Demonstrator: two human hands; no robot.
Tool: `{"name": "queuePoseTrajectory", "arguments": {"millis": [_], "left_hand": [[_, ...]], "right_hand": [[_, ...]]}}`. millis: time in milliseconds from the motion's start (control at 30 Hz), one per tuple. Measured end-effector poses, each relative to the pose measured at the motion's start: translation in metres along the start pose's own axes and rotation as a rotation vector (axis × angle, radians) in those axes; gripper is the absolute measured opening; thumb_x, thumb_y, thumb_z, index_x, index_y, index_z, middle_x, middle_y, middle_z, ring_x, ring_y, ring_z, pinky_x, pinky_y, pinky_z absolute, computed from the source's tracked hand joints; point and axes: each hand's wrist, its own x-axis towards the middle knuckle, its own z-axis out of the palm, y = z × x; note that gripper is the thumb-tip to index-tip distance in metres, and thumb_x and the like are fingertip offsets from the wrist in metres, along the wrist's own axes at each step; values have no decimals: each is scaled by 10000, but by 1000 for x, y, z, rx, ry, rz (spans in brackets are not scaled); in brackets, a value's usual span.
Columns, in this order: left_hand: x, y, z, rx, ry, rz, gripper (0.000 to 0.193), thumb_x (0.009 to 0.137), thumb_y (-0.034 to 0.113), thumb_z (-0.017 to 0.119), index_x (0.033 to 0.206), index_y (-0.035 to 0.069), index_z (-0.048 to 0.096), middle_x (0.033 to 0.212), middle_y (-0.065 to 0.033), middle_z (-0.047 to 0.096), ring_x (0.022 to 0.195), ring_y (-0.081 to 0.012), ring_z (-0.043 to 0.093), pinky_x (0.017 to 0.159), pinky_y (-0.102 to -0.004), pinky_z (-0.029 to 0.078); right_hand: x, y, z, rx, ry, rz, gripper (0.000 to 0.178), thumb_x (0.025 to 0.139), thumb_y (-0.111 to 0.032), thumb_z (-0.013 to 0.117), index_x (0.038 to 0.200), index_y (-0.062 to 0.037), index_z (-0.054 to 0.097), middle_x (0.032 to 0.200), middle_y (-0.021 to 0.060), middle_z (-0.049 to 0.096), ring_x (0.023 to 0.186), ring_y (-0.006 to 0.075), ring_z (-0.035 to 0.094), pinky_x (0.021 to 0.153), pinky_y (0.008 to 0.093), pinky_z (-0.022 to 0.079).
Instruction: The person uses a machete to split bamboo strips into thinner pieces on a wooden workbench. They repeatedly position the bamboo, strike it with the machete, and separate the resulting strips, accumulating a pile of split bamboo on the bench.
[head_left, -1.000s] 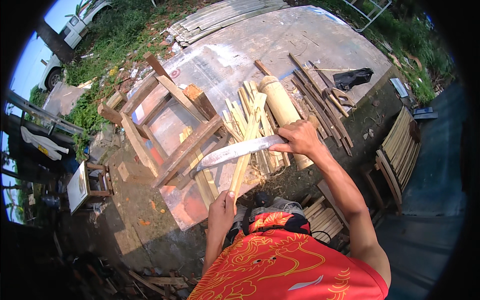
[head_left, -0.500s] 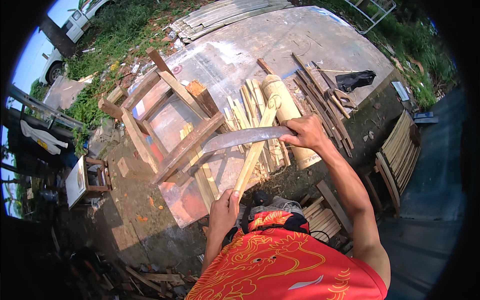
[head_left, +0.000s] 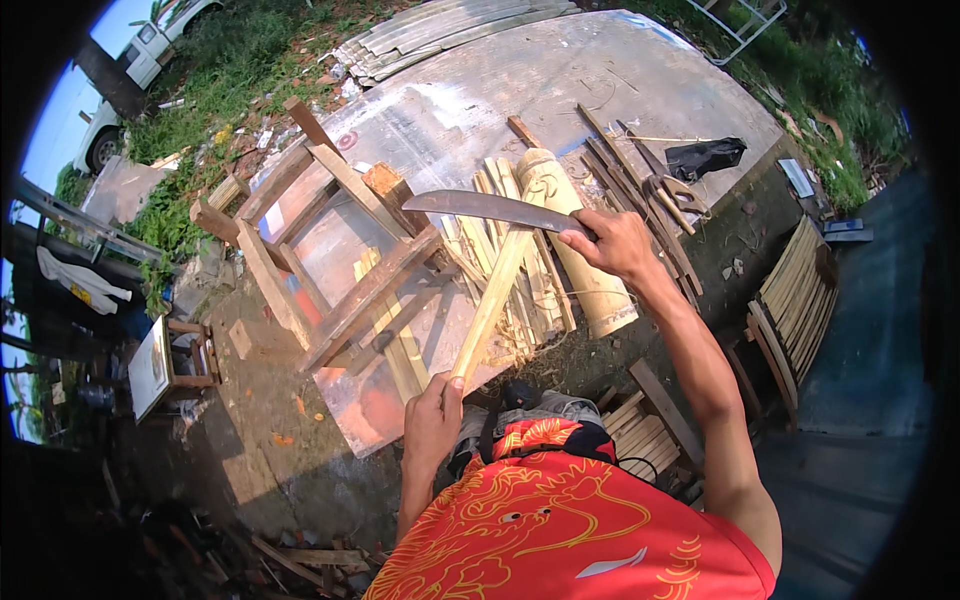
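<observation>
My left hand (head_left: 432,408) is closed round the near end of a pale bamboo strip (head_left: 488,308), which slants up and away to the right. My right hand (head_left: 615,243) grips a machete (head_left: 480,206); its fingers hide the handle. The long, slightly curved blade points left and crosses the strip near its far end. Whether the edge touches the strip I cannot tell. Beyond the strip lies a thick bamboo pole (head_left: 603,297), next to a bundle of split bamboo pieces (head_left: 479,236).
A wooden frame (head_left: 375,290) with upright legs stands left of the strip, over a worn board (head_left: 345,415). Dark wooden bars (head_left: 640,215), a handsaw (head_left: 683,200) and a black bag (head_left: 705,157) lie at the right. A slatted bamboo panel (head_left: 797,300) leans farther right.
The machete has moved away from me along the strip to its far end, and its blade now tilts up at the left. My left hand has shifted slightly left with the strip.
</observation>
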Motion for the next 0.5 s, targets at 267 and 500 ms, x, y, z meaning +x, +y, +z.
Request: {"name": "queuePoseTrajectory", "arguments": {"millis": [267, 500], "left_hand": [[5, -5, -10, 119, -22, 20, 240, 1035, 222, 545, 1013, -2, 631, 558, -158, 525, 468, -286, 548, 485, -389, 409], [7, -2, -16, 54, 10, 25, 250, 1033, 229, 559, 1007, -5, 641, 559, -141, 546, 471, -270, 565, 488, -372, 429]], "right_hand": [[10, 1, -7, 41, -91, 14, 561, 911, -643, 593, 814, -100, 697, 554, 114, 610, 504, 335, 622, 499, 443, 472], [15, -8, -6, -48, -130, 6, 578, 888, -666, 605, 758, -107, 677, 573, 113, 621, 510, 315, 632, 479, 433, 477]]}}
